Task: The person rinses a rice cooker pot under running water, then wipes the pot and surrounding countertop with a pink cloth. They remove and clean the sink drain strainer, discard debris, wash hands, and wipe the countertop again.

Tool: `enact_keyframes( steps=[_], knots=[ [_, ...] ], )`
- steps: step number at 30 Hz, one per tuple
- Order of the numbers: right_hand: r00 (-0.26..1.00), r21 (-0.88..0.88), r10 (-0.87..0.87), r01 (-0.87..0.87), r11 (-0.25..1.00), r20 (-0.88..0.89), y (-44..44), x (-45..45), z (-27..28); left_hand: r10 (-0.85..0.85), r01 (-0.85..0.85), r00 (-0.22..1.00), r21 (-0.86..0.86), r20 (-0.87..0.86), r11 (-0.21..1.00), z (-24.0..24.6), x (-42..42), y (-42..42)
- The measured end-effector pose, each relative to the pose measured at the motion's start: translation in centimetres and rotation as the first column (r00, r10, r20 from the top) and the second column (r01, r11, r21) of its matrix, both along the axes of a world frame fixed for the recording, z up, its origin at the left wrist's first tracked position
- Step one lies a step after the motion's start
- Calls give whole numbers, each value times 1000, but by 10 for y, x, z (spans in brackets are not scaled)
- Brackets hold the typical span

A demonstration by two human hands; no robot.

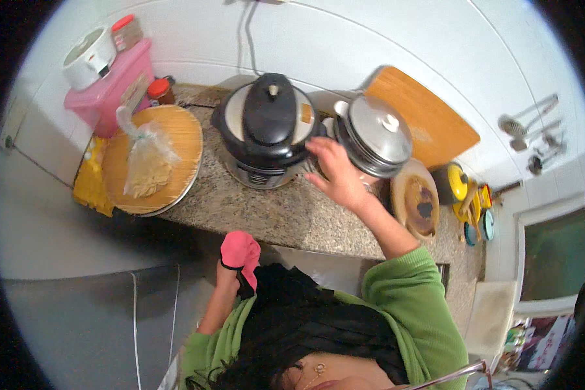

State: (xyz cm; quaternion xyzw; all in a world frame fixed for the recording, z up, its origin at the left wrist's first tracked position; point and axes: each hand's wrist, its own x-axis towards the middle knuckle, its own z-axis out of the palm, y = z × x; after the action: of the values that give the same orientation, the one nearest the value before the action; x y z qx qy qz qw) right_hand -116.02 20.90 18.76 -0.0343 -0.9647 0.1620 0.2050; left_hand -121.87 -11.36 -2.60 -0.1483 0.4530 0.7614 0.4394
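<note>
In my left hand [227, 279], low in front of the counter edge, is a bunched pink cloth [240, 251] with black trim. My right hand [339, 173] reaches over the counter with its fingers apart and nothing held in them. Its fingertips are at the right side of an electric pressure cooker [271, 109]; whether they touch it I cannot tell. The cooker has a black and silver lid, which sits on it. Just right of that hand stands a metal pot [378, 129] with a lid and white knob.
On the granite counter [278, 222], a round bamboo lid [185, 141] bears a plastic bag [148, 170] of pale pieces. Behind it is a pink box [102, 105]. A wooden board [424, 114] leans on the wall; a stained oval board [414, 200] stands at right.
</note>
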Motion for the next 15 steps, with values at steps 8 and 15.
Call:
enact_keyframes(
  steps=[8,15],
  knots=[
    [325,67,-324,606,793,888,-70,379,-208,-277,265,961,-247,-14,932,13,90,41],
    [-109,97,-355,994,-49,929,-356,719,-339,-857,887,384,-119,-344,446,23,245,113]
  ],
)
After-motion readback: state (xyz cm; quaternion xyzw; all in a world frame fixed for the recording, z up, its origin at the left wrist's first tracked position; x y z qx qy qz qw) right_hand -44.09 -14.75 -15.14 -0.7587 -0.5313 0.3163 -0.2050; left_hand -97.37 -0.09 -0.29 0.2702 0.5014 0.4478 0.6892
